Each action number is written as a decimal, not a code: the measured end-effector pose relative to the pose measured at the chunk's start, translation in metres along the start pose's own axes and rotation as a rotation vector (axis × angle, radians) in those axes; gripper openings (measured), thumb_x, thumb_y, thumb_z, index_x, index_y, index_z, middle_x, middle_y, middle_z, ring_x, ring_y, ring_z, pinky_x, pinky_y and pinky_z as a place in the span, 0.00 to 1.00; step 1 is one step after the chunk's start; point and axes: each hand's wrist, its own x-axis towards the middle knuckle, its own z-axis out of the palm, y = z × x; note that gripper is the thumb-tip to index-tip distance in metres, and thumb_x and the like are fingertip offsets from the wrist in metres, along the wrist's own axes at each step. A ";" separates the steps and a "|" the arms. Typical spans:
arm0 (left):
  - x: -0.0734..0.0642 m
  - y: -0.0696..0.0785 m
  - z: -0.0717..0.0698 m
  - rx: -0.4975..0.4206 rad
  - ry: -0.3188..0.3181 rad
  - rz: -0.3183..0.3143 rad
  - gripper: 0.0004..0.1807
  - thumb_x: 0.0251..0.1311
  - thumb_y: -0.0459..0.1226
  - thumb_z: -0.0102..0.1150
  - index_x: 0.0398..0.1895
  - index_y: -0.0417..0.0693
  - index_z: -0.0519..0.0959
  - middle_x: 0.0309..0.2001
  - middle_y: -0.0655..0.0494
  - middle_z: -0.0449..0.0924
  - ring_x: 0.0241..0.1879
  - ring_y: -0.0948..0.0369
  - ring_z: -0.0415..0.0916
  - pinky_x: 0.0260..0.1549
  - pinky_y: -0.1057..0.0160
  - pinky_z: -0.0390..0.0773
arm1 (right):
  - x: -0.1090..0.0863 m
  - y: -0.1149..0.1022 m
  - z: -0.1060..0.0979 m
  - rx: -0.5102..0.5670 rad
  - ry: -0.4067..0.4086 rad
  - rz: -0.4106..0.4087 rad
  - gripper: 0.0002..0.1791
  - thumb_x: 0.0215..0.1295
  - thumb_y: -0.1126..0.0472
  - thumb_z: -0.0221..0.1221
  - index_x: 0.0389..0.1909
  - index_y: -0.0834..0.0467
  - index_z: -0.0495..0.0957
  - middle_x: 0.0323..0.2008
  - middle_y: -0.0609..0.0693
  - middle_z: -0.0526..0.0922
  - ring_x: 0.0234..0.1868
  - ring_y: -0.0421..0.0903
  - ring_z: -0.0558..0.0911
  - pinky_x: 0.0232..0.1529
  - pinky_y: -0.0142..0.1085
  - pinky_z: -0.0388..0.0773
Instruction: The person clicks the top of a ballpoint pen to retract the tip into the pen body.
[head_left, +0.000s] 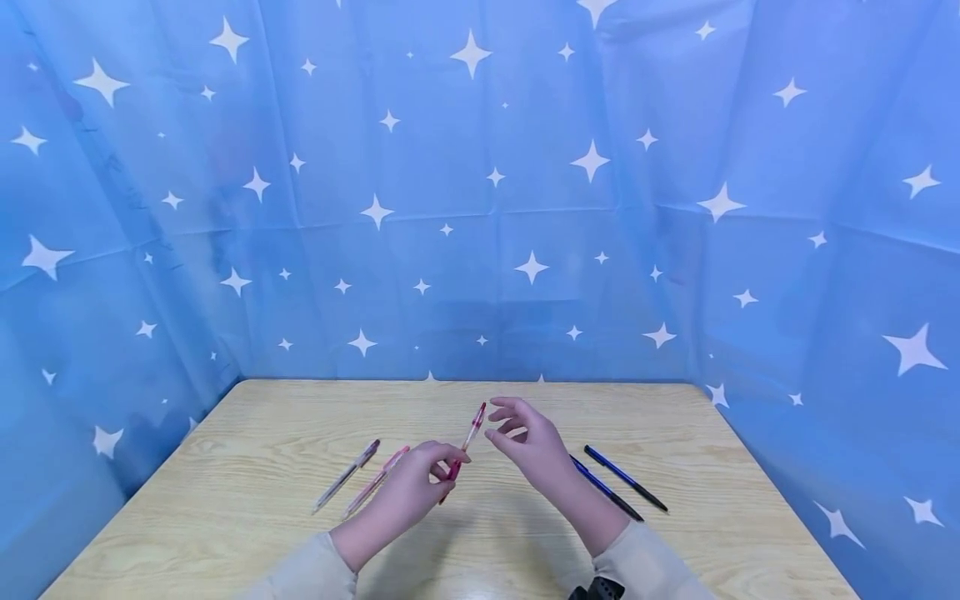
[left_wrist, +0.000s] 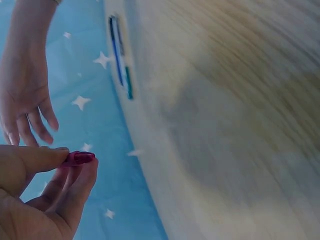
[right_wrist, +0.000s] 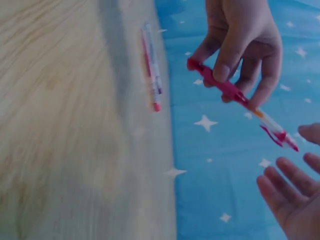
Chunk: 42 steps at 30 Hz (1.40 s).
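In the head view, my left hand (head_left: 412,487) pinches a red-pink pen (head_left: 473,431) between thumb and fingers, and the pen slants upward above the table. The right wrist view shows the pen's pink grip (right_wrist: 227,90) under the left fingers. Its clear barrel with a red clip (right_wrist: 272,135) points toward my right hand (right_wrist: 295,192). That right hand (head_left: 528,446) hovers beside the pen's upper end with fingers loosely bent, apart from it and holding nothing. From the left wrist, only the pen's pink end (left_wrist: 79,158) shows past the thumb.
Left on the wooden table (head_left: 300,417) lie a dark-clipped clear pen (head_left: 347,477) and a pink pen (head_left: 375,483). On the right lie two blue-and-black pens, one (head_left: 626,477) beside the other (head_left: 603,486), partly behind the right forearm. A blue star-patterned cloth (head_left: 480,300) surrounds the table.
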 end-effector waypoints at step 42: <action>-0.021 -0.072 -0.028 0.558 -0.100 -0.077 0.15 0.44 0.20 0.66 0.31 0.48 0.85 0.33 0.50 0.84 0.38 0.50 0.81 0.43 0.50 0.79 | -0.003 0.029 0.045 -0.452 -0.456 -0.078 0.24 0.62 0.53 0.65 0.58 0.54 0.76 0.47 0.49 0.81 0.47 0.47 0.79 0.46 0.41 0.78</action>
